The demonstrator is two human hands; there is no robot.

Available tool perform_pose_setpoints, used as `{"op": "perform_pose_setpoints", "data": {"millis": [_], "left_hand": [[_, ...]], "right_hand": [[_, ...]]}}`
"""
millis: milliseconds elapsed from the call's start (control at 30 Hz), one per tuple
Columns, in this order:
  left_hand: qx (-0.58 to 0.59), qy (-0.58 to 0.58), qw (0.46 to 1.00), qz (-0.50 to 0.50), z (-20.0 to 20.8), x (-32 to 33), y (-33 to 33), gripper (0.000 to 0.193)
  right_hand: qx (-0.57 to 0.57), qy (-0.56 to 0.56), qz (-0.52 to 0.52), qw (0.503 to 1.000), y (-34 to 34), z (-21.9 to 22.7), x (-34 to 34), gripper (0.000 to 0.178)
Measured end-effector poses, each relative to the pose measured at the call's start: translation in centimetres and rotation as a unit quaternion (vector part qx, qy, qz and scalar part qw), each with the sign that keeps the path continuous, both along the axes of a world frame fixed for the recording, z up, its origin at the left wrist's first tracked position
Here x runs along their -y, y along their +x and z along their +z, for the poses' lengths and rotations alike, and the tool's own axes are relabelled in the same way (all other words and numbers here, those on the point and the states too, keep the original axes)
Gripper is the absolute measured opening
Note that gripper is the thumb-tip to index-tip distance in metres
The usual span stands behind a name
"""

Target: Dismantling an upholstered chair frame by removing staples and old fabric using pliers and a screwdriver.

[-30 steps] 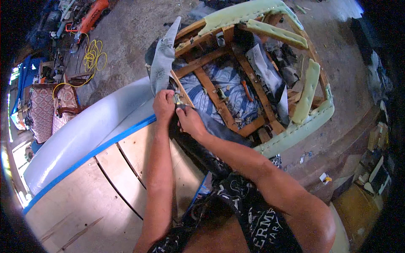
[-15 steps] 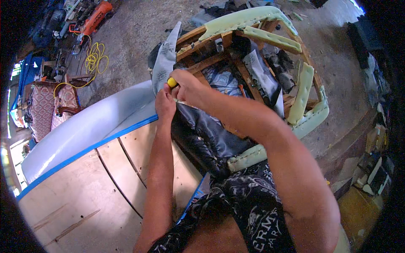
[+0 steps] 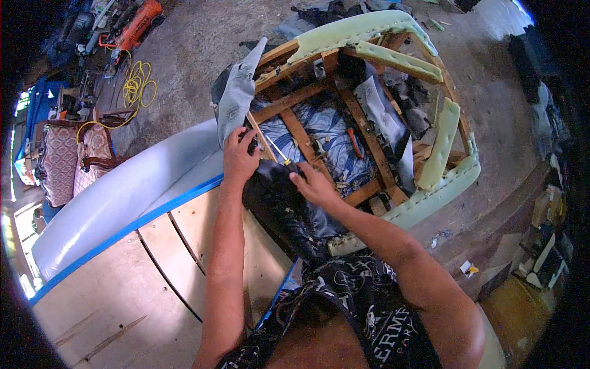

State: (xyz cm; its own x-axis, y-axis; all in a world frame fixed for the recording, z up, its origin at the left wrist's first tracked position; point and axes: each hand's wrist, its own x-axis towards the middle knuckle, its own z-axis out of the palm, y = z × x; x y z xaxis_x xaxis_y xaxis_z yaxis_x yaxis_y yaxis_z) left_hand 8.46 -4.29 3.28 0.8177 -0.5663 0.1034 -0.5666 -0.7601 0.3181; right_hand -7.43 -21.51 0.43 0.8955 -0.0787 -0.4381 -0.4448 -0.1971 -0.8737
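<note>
The person's left hand (image 3: 238, 158) is curled shut on the edge of the black cover (image 3: 289, 209), right where it meets the wooden frame (image 3: 307, 132) of a stripped armchair. The fingers pinch the cloth tight against the wood. The right hand (image 3: 313, 184) is closed around a screwdriver (image 3: 278, 149). Its yellow handle sits in the fist, and the thin metal shaft points up and to the left, toward the left hand. The tip is near the wood, just beside the left fingers, but it is too small to tell if it touches. The black cover lies under both hands and hangs down over the near side of the chair. The chair lies tipped on the concrete floor (image 3: 196, 55), with pale green foam padding (image 3: 442, 141) around its rim. A grey flap of cloth (image 3: 236, 98) stands up just above the left hand. Another tool with an orange handle (image 3: 354, 142) lies inside the frame on blue patterned cloth. A light wooden board (image 3: 123, 289) with a blue edge sits at the person's left. A yellow cord (image 3: 138, 86) lies coiled on the floor, well apart.
</note>
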Motion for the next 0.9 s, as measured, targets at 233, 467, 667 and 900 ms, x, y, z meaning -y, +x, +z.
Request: {"op": "perform_pose_setpoints", "data": {"millis": [233,467,667,900], "left_hand": [[-0.087,-0.033,0.994,0.059,-1.8,-2.4,0.9,0.027],[-0.04,-0.021,0.997,0.063,-0.8,-0.9,-0.8,0.024],[-0.044,-0.018,0.998,0.029,-0.8,-1.0,0.2,0.02],[-0.014,-0.029,0.995,0.091,-3.1,-0.4,0.6,0.007]], "right_hand": [[0.062,-0.057,-0.017,0.996,2.4,-3.0,2.9,0.049],[-0.009,-0.05,0.032,0.998,2.0,-2.1,7.2,0.044],[0.053,-0.104,0.123,0.985,4.2,-1.7,6.3,0.048],[0.04,-0.112,0.134,0.984,4.2,-2.3,4.0,0.044]]}}
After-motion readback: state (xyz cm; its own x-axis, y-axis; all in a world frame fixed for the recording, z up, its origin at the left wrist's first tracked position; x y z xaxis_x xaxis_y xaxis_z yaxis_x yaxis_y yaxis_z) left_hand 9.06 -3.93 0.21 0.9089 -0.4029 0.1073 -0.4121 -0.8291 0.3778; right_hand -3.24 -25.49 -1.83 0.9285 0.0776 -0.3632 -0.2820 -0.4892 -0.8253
